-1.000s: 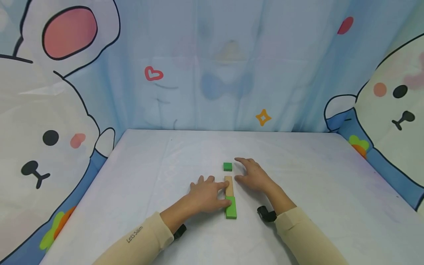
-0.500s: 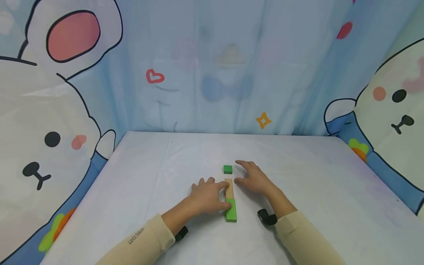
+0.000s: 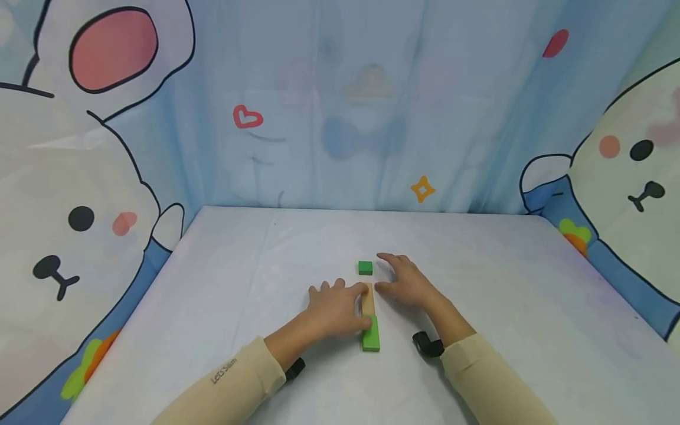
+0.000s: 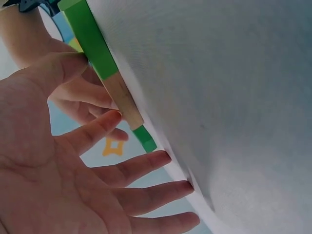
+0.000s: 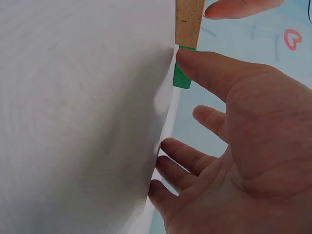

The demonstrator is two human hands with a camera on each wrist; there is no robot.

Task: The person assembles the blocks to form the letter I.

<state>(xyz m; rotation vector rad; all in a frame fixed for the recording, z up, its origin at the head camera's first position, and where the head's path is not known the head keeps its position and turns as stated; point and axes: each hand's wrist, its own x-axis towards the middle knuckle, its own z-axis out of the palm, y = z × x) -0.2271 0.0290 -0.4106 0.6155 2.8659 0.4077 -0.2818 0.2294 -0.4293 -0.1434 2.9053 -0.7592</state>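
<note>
On the white table a long green block and a plain wooden block lie end to end in a line. Beyond them, across a small gap, is a short green block. My left hand reaches in from the left with fingers spread. Its thumb is at the long green block and its index fingertip at the far end of the wooden block. To the right of the line, my right hand has its fingers extended, the thumb tip close beside the wooden block and the index finger near the short green block.
The white tabletop stretches around the blocks. A blue cartoon curtain hangs behind its far edge. Each wrist wears a black camera mount, such as the right camera.
My left index finger has slid slightly away from me along the wooden block, to its far end. The right hand and the blocks look almost the same.
</note>
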